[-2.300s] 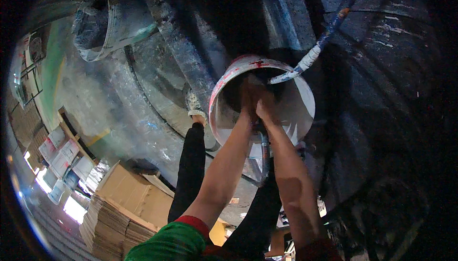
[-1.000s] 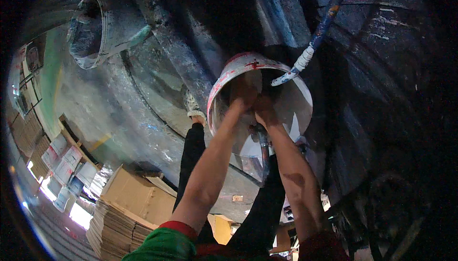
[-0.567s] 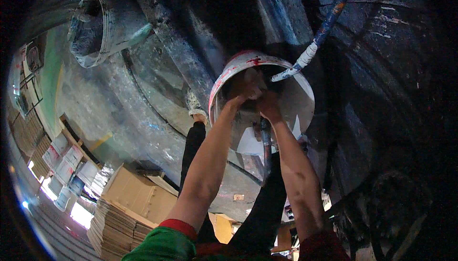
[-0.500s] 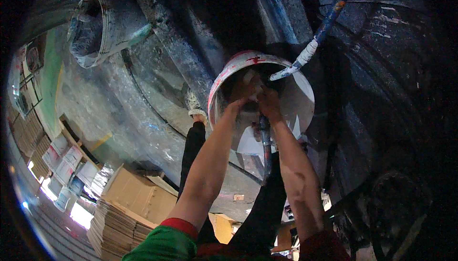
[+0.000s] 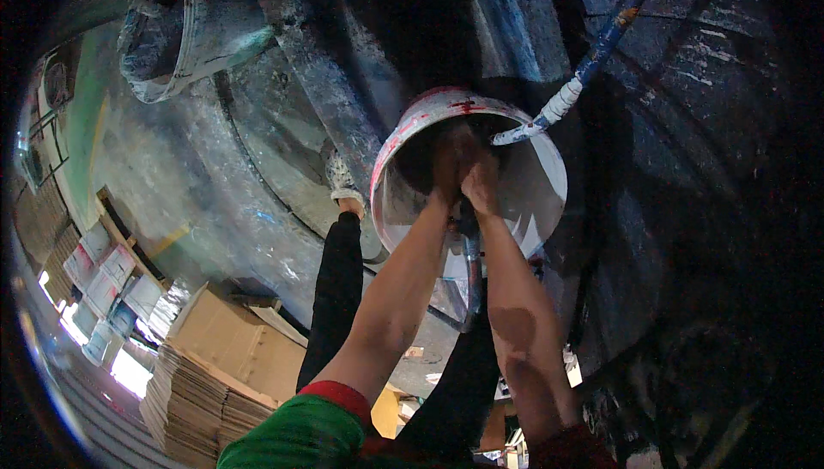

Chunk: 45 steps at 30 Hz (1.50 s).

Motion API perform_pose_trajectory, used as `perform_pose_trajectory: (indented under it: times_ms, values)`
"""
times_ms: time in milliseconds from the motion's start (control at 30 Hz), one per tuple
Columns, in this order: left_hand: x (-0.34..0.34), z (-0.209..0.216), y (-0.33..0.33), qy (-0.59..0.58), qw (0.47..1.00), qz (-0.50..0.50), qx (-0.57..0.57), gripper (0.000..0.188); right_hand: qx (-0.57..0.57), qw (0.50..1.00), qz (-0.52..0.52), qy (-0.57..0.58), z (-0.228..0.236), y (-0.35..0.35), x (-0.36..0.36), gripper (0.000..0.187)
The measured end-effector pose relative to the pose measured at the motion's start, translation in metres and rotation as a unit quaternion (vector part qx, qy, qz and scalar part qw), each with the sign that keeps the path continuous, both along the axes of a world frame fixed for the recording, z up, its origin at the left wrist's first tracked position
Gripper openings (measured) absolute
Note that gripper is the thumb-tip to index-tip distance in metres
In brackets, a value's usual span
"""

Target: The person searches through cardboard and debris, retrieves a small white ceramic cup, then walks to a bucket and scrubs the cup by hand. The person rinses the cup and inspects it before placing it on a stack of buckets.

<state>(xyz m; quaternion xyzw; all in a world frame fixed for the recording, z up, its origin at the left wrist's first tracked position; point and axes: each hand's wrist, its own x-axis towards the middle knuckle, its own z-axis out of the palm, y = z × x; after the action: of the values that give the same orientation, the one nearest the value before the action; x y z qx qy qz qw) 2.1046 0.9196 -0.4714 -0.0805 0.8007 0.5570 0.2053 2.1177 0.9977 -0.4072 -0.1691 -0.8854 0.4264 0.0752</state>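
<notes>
Head view, logged by me at a distance, left to right. Item: red-marked white containers point(image 5: 99, 276), grouped, well left of the hands; their exact kind is too small for me to settle. Item: one grey bucket point(image 5: 223, 36), far left and beyond the hands, on its side or steeply tilted. Item: one stack of flattened cardboard point(image 5: 184, 400), nearer than the hands and left of them, probably laid flat to store compactly. Item: one speckled shoe point(image 5: 341, 173), just left of the vessel, perhaps planted there for balance. Item: one white bucket point(image 5: 429, 117), red-stained at the rim, around both hands, its mouth toward me. Item: left hand point(image 5: 448, 169) and right hand point(image 5: 479, 186), close together inside it; fingers lost in shadow, so I cannot tell whether they grip anything. Item: one dark hose point(image 5: 473, 276), below the wrists. Item: one tape-wrapped pipe point(image 5: 562, 100), right of the hands, its tip over the mouth, apparently aimed to discharge inside.
</notes>
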Motion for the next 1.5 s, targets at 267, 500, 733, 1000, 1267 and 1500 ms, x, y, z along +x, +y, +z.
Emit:
perform_pose_trajectory:
  times_ms: [267, 500, 733, 1000, 1267, 1500]
  values:
    - [-0.001, 0.009, -0.003, -0.237, 0.951, 0.148, 0.13, 0.043, 0.02, 0.961, -0.013, -0.275, 0.017, -0.004, -0.014, 0.024]
    - [-0.01, 0.009, -0.005, -0.339, 0.912, 0.155, 0.17, 0.042, 0.062, 0.978, -0.009, -0.2, 0.003, -0.007, -0.011, 0.029]
    - [-0.042, 0.008, -0.017, 0.105, 0.909, -0.234, -0.33, 0.041, 0.066, 0.975, 0.024, -0.212, -0.011, 0.01, 0.005, 0.031]
    - [-0.028, 0.043, -0.033, -0.046, 0.997, -0.047, -0.029, 0.046, -0.397, 0.913, -0.093, 0.022, 0.001, 0.015, 0.034, 0.046]
    - [-0.007, 0.018, -0.038, -0.022, 0.966, -0.032, -0.254, 0.039, 0.343, 0.935, 0.05, -0.068, -0.056, -0.002, 0.05, 0.037]
    - [-0.015, 0.057, -0.022, 0.07, 0.928, -0.143, -0.336, 0.037, -0.106, 0.894, -0.065, -0.431, 0.008, 0.0, -0.02, 0.063]
